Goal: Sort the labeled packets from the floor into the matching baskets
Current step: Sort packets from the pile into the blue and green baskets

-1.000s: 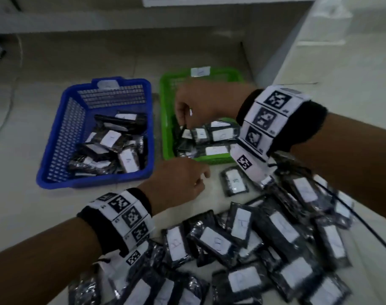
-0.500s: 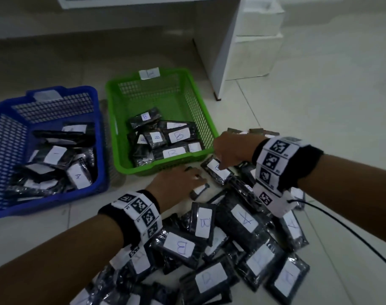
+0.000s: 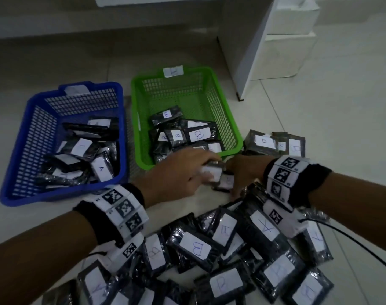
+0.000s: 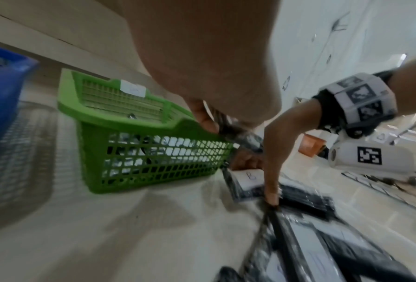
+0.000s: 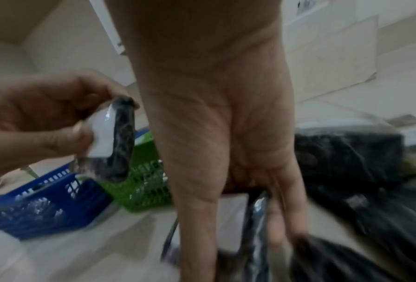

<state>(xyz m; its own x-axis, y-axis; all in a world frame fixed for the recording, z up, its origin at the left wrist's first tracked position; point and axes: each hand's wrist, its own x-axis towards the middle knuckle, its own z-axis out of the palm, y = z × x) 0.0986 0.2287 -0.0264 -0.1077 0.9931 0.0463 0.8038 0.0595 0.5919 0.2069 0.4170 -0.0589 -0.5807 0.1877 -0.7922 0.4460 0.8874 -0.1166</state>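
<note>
Left hand [image 3: 176,172] pinches one packet [image 3: 212,171] | right hand [image 3: 242,172] grip unclear | baskets: one blue [image 3: 18,172], one green [image 3: 218,89]

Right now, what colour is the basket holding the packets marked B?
Green basket, with a mesh wall; clearest in the head view.

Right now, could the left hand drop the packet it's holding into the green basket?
Probably yes. The left hand pinches a packet right at the near rim of the green basket, whose top is open; nothing visible lies between them.
</note>
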